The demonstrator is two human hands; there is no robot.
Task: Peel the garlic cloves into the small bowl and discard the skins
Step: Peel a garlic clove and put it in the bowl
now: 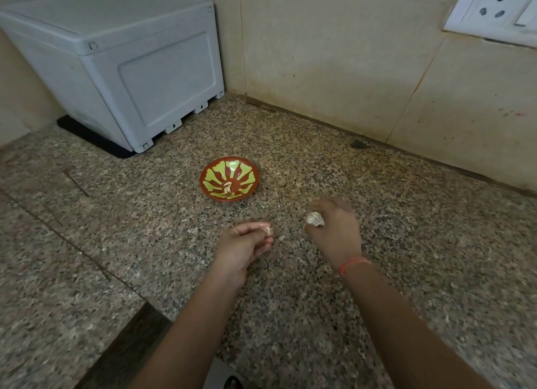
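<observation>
Left hand pinches a clove; right hand grips the garlic. Peel gently, then drop it in the bowl.

A speckled brown stone counter fills the corner where two walls meet. Near its middle stands a small bowl, red-brown with a yellow-green pattern. At the far left a black mat lies on the stone, and a grey plastic box sits on the mat. A small dark lump lies at the far right, close to the wall's foot. A thin seam crosses the counter's left part.
</observation>
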